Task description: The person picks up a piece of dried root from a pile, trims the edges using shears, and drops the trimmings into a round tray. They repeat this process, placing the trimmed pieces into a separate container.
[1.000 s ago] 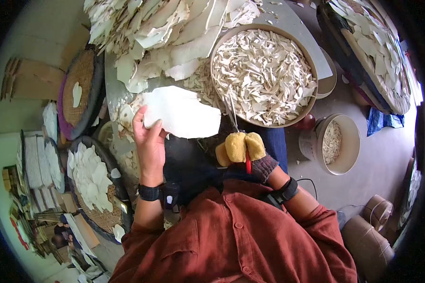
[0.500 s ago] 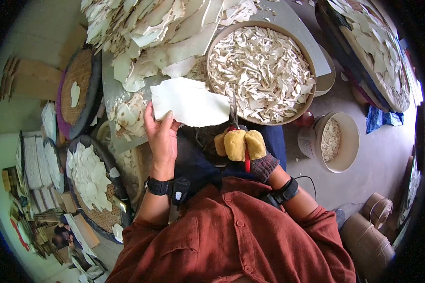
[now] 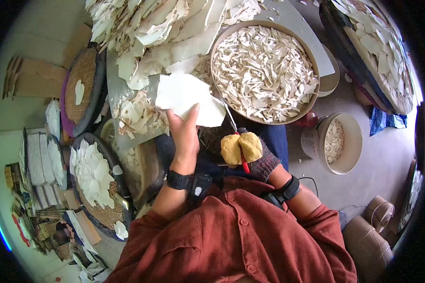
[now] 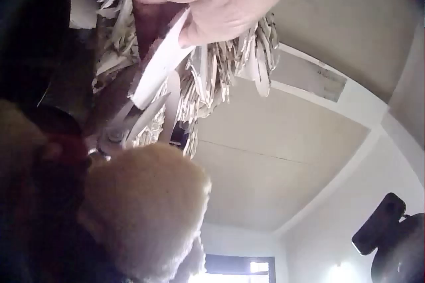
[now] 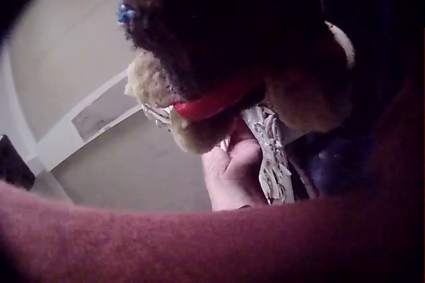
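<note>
1. Near a round tray (image 3: pixel 303 113), the left grip (image 3: pixel 186 137) pinches a white sheet (image 3: pixel 179 92) jutting past its thumb.
2. The gloved right grip (image 3: pixel 264 159) holds red-handled scissors (image 3: pixel 245 166).
3. Tray and bucket (image 3: pixel 354 141) both hold pale scraps (image 3: pixel 264 75).

Brown cardboard (image 3: pixel 41 84) at far left; crumpled blue sheeting (image 3: pixel 381 123) at right.

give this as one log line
left hand: pinches white sheet; right hand: holds red-handled shears; blades: near sheet's edge, contact unclear; round tray: white chips
</note>
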Action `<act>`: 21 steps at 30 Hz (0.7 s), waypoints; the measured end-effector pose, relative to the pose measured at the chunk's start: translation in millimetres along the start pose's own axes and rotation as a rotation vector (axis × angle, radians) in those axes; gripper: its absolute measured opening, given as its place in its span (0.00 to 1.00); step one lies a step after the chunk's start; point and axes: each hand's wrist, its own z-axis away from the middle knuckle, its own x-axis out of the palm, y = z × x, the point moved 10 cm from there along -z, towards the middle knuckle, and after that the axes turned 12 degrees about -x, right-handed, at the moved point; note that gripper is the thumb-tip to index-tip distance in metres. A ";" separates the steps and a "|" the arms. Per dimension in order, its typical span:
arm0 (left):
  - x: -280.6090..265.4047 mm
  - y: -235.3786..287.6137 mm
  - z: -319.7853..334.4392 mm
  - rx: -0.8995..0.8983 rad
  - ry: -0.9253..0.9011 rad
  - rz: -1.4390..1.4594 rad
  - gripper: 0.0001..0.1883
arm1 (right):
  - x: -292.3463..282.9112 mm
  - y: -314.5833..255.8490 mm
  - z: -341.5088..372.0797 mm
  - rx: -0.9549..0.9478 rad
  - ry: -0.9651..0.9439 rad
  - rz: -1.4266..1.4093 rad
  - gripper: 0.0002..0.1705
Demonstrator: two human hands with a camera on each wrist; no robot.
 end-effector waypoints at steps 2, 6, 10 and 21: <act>-1.3 -2.2 -11.1 0.004 -0.044 -0.089 0.26 | 2.0 2.6 4.0 0.021 0.021 -0.243 0.15; 17.7 5.0 -15.4 -0.086 -0.203 -0.066 0.26 | 21.6 4.3 3.2 0.111 0.116 -1.585 0.13; 21.9 1.2 -12.0 -0.092 -0.223 -0.113 0.27 | 10.7 14.8 9.6 0.141 0.128 -1.422 0.12; 24.0 -0.3 -13.1 -0.110 -0.227 -0.104 0.28 | 10.8 2.8 9.6 0.084 0.181 -1.301 0.14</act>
